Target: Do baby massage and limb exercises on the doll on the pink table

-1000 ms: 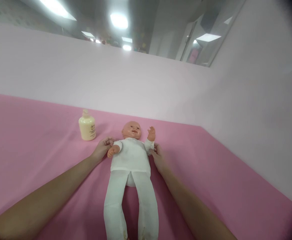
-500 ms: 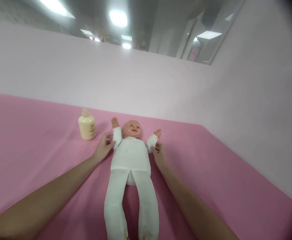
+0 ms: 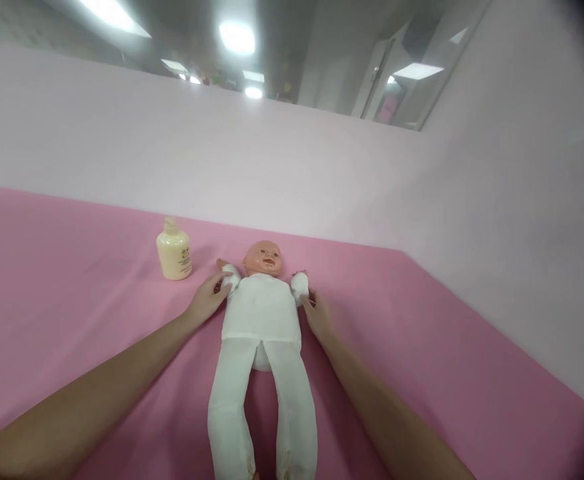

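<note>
A baby doll [image 3: 262,310] with a white cloth body and a hard, shiny head lies face up, its legs toward me. My left hand [image 3: 211,296] has its fingers closed round the doll's arm on the left side, near the elbow. On the other side, my right hand [image 3: 317,312] grips the doll's other arm with thumb and fingers. Both doll arms are bent, with their hands beside the head. The doll's feet are mostly cut off by the bottom edge of the view.
A pale yellow pump bottle [image 3: 175,252] stands left of the doll's head, close to my left hand. The pink surface [image 3: 97,280] meets a white wall [image 3: 272,167] behind the doll. Above the wall is a glass pane [image 3: 292,53] with light reflections.
The doll's two forearms have come down from their raised position, the right-side one also turning inward. My hands have stayed at nearly the same places on its arms.
</note>
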`<state>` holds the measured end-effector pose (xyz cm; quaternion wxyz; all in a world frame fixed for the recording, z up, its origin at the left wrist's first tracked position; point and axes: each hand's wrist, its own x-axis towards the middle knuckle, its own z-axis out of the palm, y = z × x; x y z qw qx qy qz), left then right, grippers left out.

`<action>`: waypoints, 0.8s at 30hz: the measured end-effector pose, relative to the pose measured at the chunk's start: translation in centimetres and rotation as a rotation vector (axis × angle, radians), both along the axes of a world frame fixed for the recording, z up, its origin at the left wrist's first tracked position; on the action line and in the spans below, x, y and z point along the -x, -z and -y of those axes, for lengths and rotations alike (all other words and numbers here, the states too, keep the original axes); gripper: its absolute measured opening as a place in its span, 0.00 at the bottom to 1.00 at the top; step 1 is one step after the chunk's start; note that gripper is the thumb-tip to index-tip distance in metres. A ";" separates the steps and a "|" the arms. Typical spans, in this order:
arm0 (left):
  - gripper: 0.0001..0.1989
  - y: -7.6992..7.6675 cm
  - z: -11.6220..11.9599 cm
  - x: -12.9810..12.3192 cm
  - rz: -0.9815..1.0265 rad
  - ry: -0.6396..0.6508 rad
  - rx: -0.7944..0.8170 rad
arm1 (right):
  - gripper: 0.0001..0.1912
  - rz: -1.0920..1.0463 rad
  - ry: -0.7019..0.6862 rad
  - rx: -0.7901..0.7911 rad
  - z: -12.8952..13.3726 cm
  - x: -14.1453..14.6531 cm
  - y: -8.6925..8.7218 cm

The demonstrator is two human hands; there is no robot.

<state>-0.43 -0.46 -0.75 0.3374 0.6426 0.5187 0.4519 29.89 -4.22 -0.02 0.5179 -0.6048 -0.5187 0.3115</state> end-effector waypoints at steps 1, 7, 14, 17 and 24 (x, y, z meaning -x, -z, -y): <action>0.24 0.0 0.0 0.0 0.011 0.010 0.008 | 0.16 -0.006 -0.002 -0.010 0.0 0.0 0.0; 0.31 0.0 0.0 0.1 0.202 0.018 0.058 | 0.14 -0.145 -0.074 -0.056 0.5 0.1 -0.5; 0.28 -0.3 -0.2 -0.3 0.593 0.146 0.104 | 0.12 -0.424 -0.189 -0.088 0.8 0.5 -1.1; 0.19 -0.1 -0.2 -0.4 0.668 0.213 0.118 | 0.10 -0.457 -0.198 -0.098 0.6 0.4 -0.9; 0.10 -0.2 0.1 -0.4 0.697 0.304 0.180 | 0.11 -0.540 -0.215 -0.063 0.2 0.3 -0.7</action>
